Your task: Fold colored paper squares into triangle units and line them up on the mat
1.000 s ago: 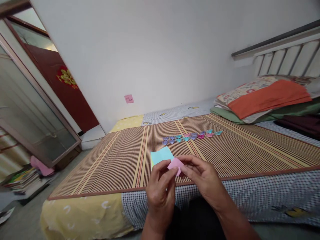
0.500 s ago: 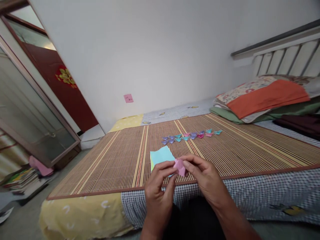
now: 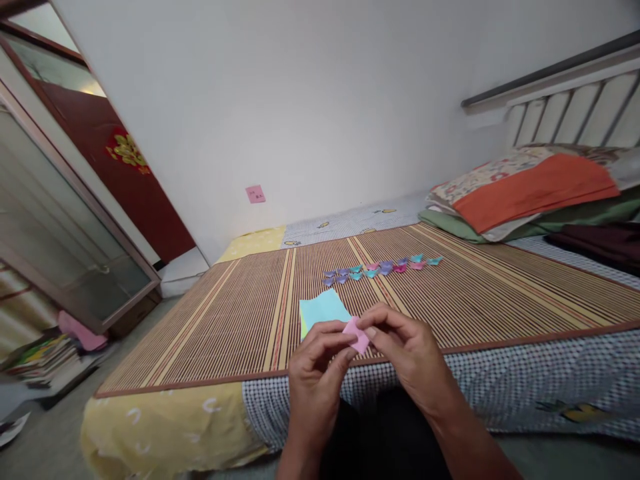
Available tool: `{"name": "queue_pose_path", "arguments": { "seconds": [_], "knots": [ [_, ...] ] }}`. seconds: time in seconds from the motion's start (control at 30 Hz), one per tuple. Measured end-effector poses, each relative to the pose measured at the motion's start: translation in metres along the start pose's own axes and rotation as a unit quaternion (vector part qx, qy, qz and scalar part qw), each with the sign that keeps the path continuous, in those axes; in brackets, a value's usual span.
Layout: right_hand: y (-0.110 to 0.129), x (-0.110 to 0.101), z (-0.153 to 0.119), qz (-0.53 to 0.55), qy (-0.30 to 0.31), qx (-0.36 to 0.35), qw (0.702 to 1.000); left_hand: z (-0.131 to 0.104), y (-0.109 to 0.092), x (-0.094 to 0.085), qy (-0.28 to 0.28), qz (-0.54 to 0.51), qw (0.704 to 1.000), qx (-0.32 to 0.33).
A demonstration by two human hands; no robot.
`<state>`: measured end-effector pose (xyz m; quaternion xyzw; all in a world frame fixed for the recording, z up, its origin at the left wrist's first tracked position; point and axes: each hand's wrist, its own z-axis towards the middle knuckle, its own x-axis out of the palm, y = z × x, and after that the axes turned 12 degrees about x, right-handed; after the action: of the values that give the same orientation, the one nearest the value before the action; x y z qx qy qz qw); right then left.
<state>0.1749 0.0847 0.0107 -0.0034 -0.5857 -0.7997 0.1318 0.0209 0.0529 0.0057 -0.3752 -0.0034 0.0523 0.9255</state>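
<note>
Both hands are up over the near edge of the bed, and between them sits a small pink paper piece (image 3: 357, 335), partly folded. The left hand (image 3: 316, 373) pinches its left side with thumb and fingers curled in; the right hand (image 3: 407, 357) pinches the right side, fingertips pressed onto the fold. The paper hangs just above the woven bamboo mat (image 3: 225, 320), right at its front border. Just behind the hands lies a stack of square paper sheets (image 3: 323, 310), light blue on top with a yellow edge peeking out below. Farther back on the mat runs a row of small folded paper figures (image 3: 380, 267), purple, blue and pink, side by side. At the far right, folded bedding (image 3: 530, 190) is piled by the headboard.
</note>
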Motion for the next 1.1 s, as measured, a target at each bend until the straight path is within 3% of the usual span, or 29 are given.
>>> {"name": "queue_pose_path", "arguments": {
  "seconds": [0.23, 0.53, 0.7, 0.87, 1.0, 1.1],
  "knots": [
    [0.003, -0.003, -0.002, -0.016, 0.087, -0.024, 0.996, 0.004, 0.000, 0.000, -0.071, -0.050, 0.996, -0.015],
    [0.004, 0.009, -0.004, -0.093, 0.050, -0.093, 0.990, 0.008, -0.005, -0.007, -0.055, -0.027, 0.998, -0.019],
    [0.003, 0.016, -0.005, -0.121, 0.023, -0.096, 0.988, 0.006, -0.008, -0.003, -0.084, -0.034, 0.995, -0.038],
    [0.000, 0.017, -0.005, -0.135, 0.022, -0.080, 0.987, 0.003, -0.007, -0.009, -0.118, -0.033, 0.987, -0.104],
    [0.001, 0.015, -0.005, -0.124, 0.039, -0.049, 0.990, 0.005, -0.005, -0.018, -0.072, -0.089, 0.984, -0.140],
    [0.003, 0.014, -0.006, -0.122, 0.070, -0.027, 0.990, 0.006, -0.004, -0.020, -0.082, -0.110, 0.982, -0.134]
  ]
}}
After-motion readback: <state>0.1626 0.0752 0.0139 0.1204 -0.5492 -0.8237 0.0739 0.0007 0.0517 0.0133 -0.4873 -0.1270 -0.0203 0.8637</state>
